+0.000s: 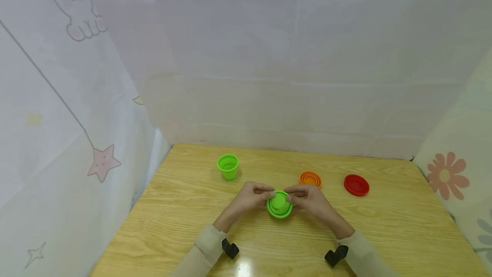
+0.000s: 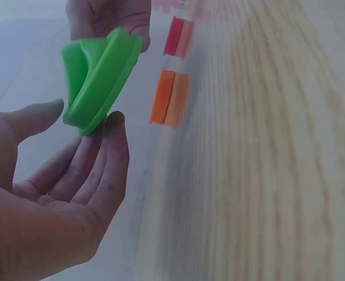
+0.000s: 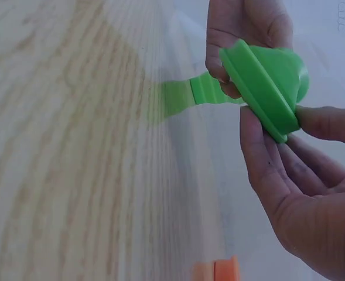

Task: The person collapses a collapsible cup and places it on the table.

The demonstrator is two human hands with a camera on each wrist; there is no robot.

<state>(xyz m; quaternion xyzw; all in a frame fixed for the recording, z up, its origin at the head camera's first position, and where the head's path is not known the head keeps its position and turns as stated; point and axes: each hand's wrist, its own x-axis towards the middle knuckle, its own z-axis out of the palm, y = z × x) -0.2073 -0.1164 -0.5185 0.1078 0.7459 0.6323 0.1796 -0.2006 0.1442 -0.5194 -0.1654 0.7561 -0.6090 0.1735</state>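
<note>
In my head view, the left hand (image 1: pixel 250 198) and right hand (image 1: pixel 309 200) angle inward at lower centre, thumbs and part-curled fingers pinching opposite sides of a green cup (image 1: pixel 279 205). My left wrist view crops the right hand at top. My right wrist view cuts off an orange disc (image 3: pixel 225 270) at bottom.

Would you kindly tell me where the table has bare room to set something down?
On the table, bare wood lies left of the standing green cup and right of the red disc. It is crowded centrally: left hand and right hand hold another green piece near the orange disc.
</note>
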